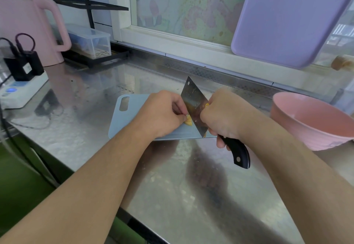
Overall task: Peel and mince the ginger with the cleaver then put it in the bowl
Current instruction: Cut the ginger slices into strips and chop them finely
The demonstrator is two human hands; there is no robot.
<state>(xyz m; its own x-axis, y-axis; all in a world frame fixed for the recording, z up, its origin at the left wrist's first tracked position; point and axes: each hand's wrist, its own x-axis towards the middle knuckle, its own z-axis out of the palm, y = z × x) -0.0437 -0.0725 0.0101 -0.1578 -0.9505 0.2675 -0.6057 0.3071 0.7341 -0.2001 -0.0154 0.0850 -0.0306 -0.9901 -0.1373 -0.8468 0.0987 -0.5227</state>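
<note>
The person's right hand gripped the cleaver, its blade against yellow ginger pinched by the left hand on a grey cutting board; the pink bowl stood just right.

The ginger is largely concealed: only a small yellow portion shows between the left hand and the cleaver. The left fingertips are curled under and out of sight. The right hand covers the front of the cleaver handle and the blade heel. The bowl is cut off by the right edge. The pink jug is cut off at the left edge.
</note>
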